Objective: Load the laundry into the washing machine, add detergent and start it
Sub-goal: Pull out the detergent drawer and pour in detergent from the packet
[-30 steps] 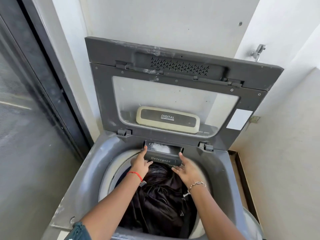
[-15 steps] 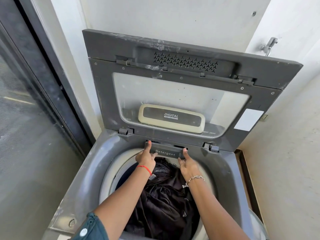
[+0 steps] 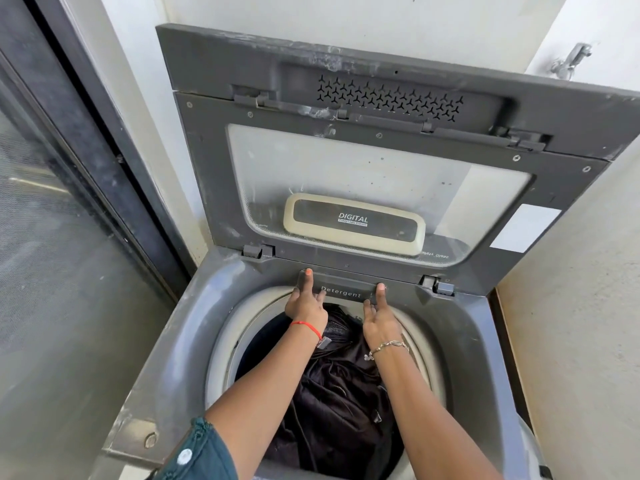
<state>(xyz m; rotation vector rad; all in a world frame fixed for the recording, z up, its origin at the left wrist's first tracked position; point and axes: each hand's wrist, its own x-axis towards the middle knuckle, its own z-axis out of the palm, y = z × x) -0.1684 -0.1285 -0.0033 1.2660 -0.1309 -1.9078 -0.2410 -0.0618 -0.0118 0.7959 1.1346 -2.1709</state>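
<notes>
From the head view, both hands are pressing the dark grey plastic drawer marked "Detergent" (image 3: 341, 292) at the back rim of the grey top-loading washing machine (image 3: 166, 341). The left hand (image 3: 306, 306) and right hand (image 3: 379, 320) are each laying an extended finger on a drawer end, grip spread and pinching nothing, likely to push it squarely. The dark laundry (image 3: 339, 393) is lying in the drum, under the raised grey lid (image 3: 381, 161).

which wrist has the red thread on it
The left hand, pressing the left end of the Detergent drawer. The right hand wears a silver chain bracelet instead.
</notes>
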